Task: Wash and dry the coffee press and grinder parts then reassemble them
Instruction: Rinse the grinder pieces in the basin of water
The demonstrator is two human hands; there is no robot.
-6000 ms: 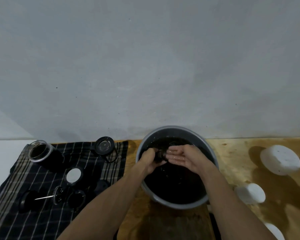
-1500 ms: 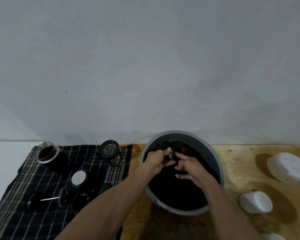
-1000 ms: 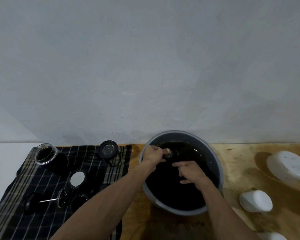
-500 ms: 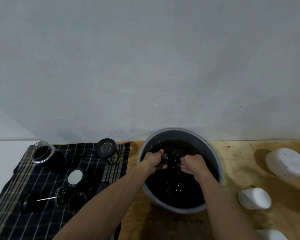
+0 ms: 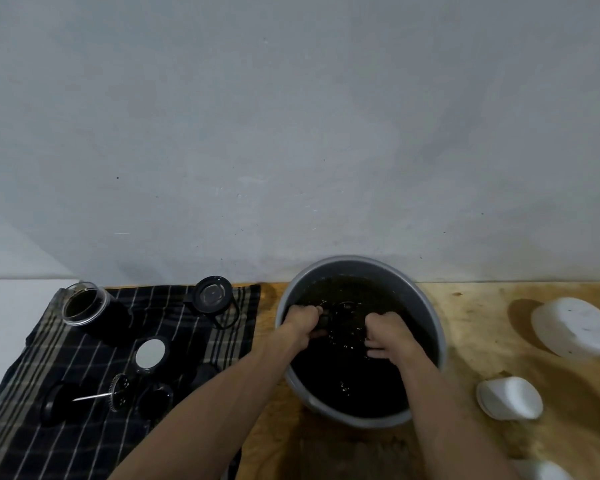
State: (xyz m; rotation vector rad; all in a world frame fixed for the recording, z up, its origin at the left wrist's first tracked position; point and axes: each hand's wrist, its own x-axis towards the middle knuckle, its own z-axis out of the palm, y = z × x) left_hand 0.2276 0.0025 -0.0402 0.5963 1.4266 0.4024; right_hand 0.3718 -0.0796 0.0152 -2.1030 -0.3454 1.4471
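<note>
On the left we see a striped cloth (image 5: 84, 410) with a glass jar (image 5: 84, 303) and a plunger (image 5: 118, 393). Our left hand (image 5: 300, 322) has its grip closed around a dark part (image 5: 326, 318) in the gray bowl (image 5: 433, 327) of dark water. Our right hand (image 5: 387, 336) dips in too; we cannot tell its grip. White cups (image 5: 508, 398) sit right on the table (image 5: 482, 341).

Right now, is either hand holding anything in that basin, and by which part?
The left hand grips a small dark part at its left end; which part, I cannot tell. The right hand looks empty.

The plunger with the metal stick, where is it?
The plunger lies on the striped cloth, left of the basin, below the white-topped lid.
</note>
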